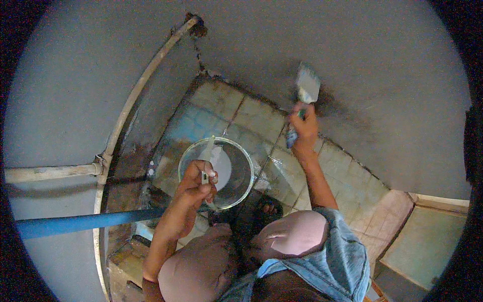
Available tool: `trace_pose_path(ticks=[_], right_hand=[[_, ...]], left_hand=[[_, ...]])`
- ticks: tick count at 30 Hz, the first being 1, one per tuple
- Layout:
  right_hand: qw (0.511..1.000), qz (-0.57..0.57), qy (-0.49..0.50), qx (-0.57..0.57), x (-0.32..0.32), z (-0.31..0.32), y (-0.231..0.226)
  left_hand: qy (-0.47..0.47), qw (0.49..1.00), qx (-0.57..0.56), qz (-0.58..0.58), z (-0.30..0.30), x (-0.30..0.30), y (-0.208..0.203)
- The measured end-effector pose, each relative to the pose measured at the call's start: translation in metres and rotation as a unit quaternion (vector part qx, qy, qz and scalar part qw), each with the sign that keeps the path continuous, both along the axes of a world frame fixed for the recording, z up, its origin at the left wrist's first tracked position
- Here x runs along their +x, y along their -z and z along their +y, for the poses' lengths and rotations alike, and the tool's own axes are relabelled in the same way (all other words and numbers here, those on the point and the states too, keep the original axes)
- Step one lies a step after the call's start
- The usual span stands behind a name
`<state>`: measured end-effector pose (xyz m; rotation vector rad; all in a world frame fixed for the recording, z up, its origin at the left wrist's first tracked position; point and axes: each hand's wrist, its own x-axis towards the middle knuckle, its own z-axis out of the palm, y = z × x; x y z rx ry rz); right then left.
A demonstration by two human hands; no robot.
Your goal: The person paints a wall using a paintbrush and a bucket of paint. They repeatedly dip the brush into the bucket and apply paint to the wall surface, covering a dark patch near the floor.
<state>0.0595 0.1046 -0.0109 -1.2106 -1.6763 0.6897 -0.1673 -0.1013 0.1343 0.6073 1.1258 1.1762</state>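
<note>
Head — one brush [308, 85], one bucket [243, 173]

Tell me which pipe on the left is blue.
The lower pipe, running toward the left forearm; the short pipe above it and the long pipe are off-white instead.

Bucket [252, 173]: set on the tiled floor [261, 121]; used as the landmark throughout.
Contents [221, 168]: held inside the bucket.
Handle [210, 147]: raised across the bucket's mouth, gripped by the left hand [198, 181] above its left part.
Brush [308, 86]: held by the right hand [305, 126], right of and beyond the bucket, before the far wall [397, 100].
Wall pipe [133, 98]: run along the side wall [65, 100], left of the bucket.
Branch pipe [50, 173]: joined to the wall pipe, farther left of the bucket.
Knees [297, 234]: positioned on the bucket's near side.
Foot [269, 207]: placed just right of the bucket's near edge.
</note>
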Motion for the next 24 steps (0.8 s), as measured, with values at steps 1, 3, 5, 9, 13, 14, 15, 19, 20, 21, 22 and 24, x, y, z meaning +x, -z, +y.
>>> trace_pose_path(ticks=[1,3,5,9,13,14,15,19,20,21,22,24], right_hand=[[0.999,0.038,0.012,-0.026,-0.001,-0.001,0.015],[0.963,-0.219,-0.030,0.153,0.002,0.005,0.043],[0.902,-0.363,-0.057,0.226,0.010,0.009,0.081],[0.935,-0.316,-0.095,0.130,0.008,0.002,0.126],[0.960,-0.245,-0.088,0.098,0.008,0.025,0.090],[0.967,-0.213,-0.080,0.110,0.005,0.032,0.061],[0.973,-0.181,-0.073,0.121,0.003,0.035,0.020],[0.988,-0.105,-0.005,0.115,-0.004,0.006,-0.070],[0.980,-0.118,-0.004,0.158,-0.005,0.002,-0.064],[0.970,-0.132,0.000,0.202,-0.005,0.001,-0.049],[0.958,-0.145,0.003,0.246,-0.007,0.002,-0.034],[0.945,-0.244,-0.027,0.216,-0.014,0.003,-0.007]], left_hand=[[0.002,1.000,0.004,-0.002,0.000,0.001,-0.001],[0.002,1.000,0.008,0.003,0.000,0.002,-0.002],[0.009,1.000,0.020,-0.004,0.001,0.002,0.002],[0.006,1.000,0.005,-0.004,0.001,0.003,-0.002],[0.018,1.000,0.012,-0.019,0.004,0.003,0.001],[0.017,1.000,0.011,-0.015,0.004,0.003,-0.002],[0.014,1.000,0.009,-0.010,0.003,0.002,-0.004],[-0.005,1.000,0.011,-0.003,-0.001,0.004,-0.004],[-0.004,1.000,0.014,-0.005,-0.001,0.003,-0.002],[-0.001,1.000,0.019,-0.009,0.000,0.003,-0.001],[-0.006,1.000,0.017,-0.010,0.001,0.004,-0.004],[-0.015,1.000,0.009,-0.011,0.001,0.006,-0.008]])
